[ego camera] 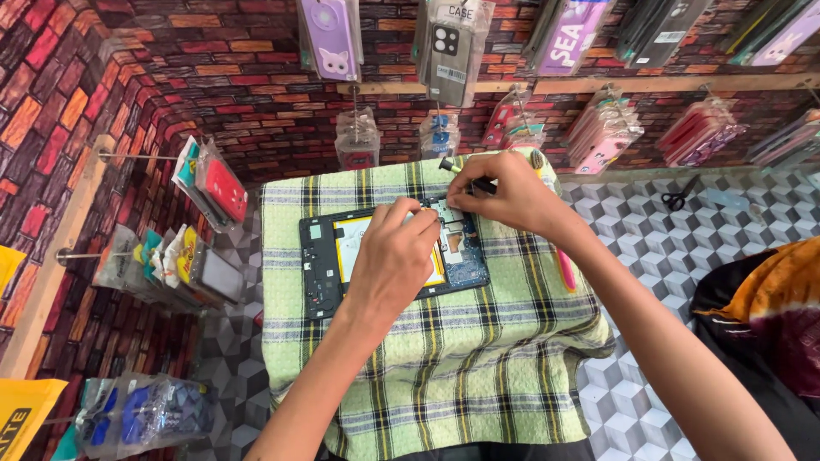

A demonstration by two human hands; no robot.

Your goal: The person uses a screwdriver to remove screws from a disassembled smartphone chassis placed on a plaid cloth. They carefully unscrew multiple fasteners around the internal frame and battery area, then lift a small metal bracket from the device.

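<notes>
Tablet (325, 265), back cover off, lies flat on a green checked cloth (444, 376) that drapes over a small stand. Its dark frame runs left to right; a yellow-edged battery (350, 243) fills the middle, and a blue circuit board (465, 260) sits at the right end.

Left hand (393, 265) rests over the middle of the tablet, covering much of the battery. Fingers are curled narrow, tips pressed down at the far edge of the open body. Whether anything small sits under those tips, cannot tell.

Right hand (504, 196) is just beyond, over the far right corner of the tablet. It is closed on a screwdriver (465, 175) with a black shaft and pale green end, which sticks out to the left and far side of the fist. Fingertips of both hands nearly meet above the board.

A pink tool (566, 269) lies on the cloth at the right, partly under the right forearm.

Farther right, scissors (677, 196) lie on the cube-patterned counter (683, 248). Farthest, phone cases (453, 47) in clear packets hang on hooks along a brick-patterned wall (239, 85), with more packets on the left side.
</notes>
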